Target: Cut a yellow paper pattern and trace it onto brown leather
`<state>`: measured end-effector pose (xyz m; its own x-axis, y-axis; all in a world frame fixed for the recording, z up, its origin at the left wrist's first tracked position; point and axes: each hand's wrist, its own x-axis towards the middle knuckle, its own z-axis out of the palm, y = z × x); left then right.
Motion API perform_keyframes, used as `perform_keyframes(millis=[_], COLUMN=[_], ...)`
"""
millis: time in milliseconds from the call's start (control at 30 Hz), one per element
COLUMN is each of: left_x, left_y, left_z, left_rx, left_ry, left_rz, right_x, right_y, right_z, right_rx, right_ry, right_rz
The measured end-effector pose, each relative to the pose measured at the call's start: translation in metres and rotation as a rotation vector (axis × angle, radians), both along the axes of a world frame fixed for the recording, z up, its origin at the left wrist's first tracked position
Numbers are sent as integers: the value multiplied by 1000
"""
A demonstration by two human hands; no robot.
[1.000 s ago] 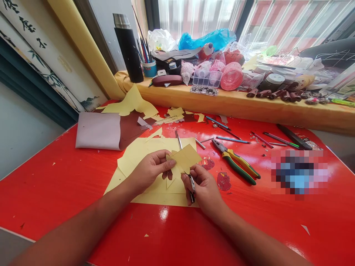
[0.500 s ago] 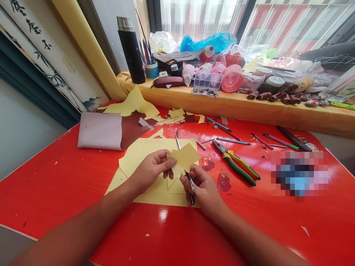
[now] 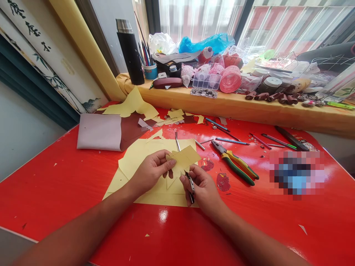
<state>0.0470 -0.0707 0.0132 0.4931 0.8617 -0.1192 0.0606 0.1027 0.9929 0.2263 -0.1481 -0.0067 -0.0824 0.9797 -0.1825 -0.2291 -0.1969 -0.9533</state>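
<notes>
Left hand (image 3: 151,173) is closed in a pinch, thumb and fingers gripping the left side of the yellow cut piece (image 3: 184,159). This piece is flat and matte, with an irregular outline: a squarish flap at upper right, pointed tips along the left, and a jagged lower edge. It is held just above the large yellow sheet (image 3: 155,194), which lies on the red table (image 3: 50,195) and has notched, uneven edges.

Right hand (image 3: 203,188) is closed around the small black-handled snips (image 3: 190,186), with their metal tip at the lower edge of the piece.

A slim craft knife (image 3: 177,142) lies at the sheet's upper edge. To the right of the hands lie green-and-yellow-handled pliers (image 3: 234,164). Farther left, a brown sheet (image 3: 133,131) and a mauve sheet (image 3: 98,132) lie on the table with yellow offcuts (image 3: 133,103). Beyond them, a yellow-covered windowsill (image 3: 222,109) holds a black flask (image 3: 130,55), a pencil cup (image 3: 150,72), and a compartment box (image 3: 206,81).
</notes>
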Motion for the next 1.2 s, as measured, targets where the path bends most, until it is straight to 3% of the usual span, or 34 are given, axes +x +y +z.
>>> perform_keyframes(millis=[967,1200], left_x=[-3,-8], left_y=[2,7], left_z=[-3,-2], left_rx=[4,61], left_ry=[29,73], left_rz=[-49,-143], right_x=[3,4], right_y=[-2,0], right_z=[1,-1], right_rx=[11,-5], right_ry=[-25,2], right_rz=[-44,-65])
